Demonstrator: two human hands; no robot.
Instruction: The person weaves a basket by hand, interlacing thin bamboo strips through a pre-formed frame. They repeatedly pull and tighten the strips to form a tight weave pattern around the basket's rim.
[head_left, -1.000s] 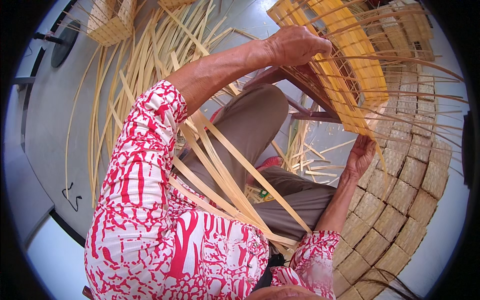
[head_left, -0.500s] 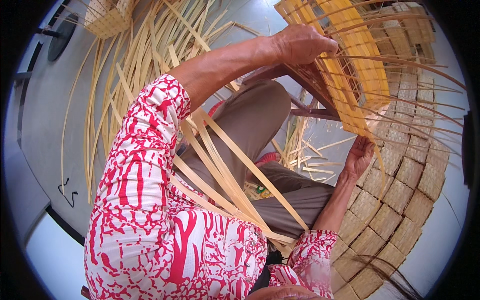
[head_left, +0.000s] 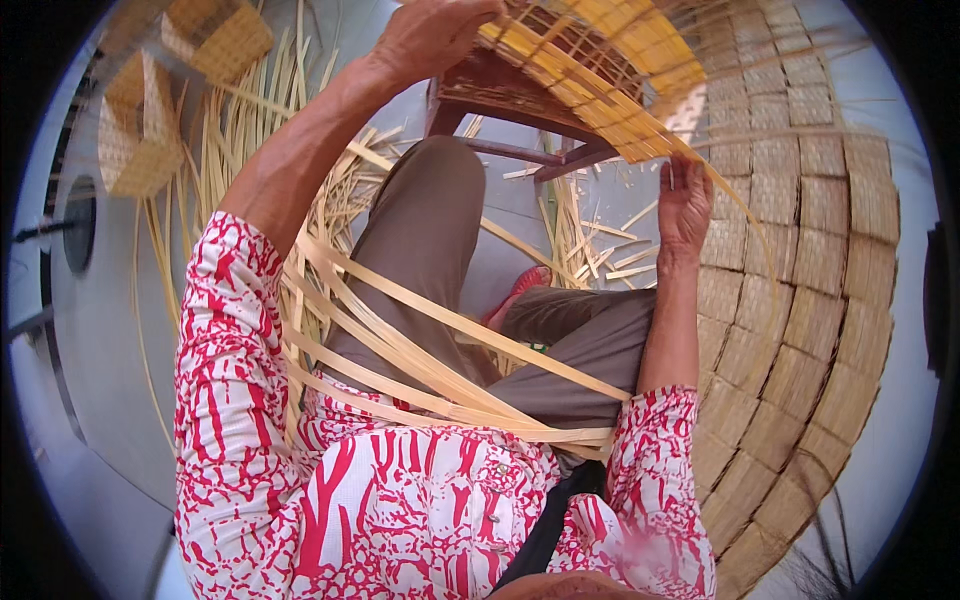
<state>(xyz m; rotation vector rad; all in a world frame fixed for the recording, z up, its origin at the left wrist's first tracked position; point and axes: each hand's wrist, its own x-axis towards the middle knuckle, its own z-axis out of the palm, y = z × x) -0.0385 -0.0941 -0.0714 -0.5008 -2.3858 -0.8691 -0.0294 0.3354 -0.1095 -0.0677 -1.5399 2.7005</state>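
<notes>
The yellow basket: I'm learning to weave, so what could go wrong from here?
The loose strip trailing beside the right hand might snag or twist. If the left hand slackened at the far end, the yellow basket could tilt or shift. The long strips lying across the lap might slide off or tangle.

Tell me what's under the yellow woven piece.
A reddish-brown wooden stool shows under the yellow woven piece, its near side in view. The piece hides part of the stool's top, so where they touch can't be seen.
</notes>
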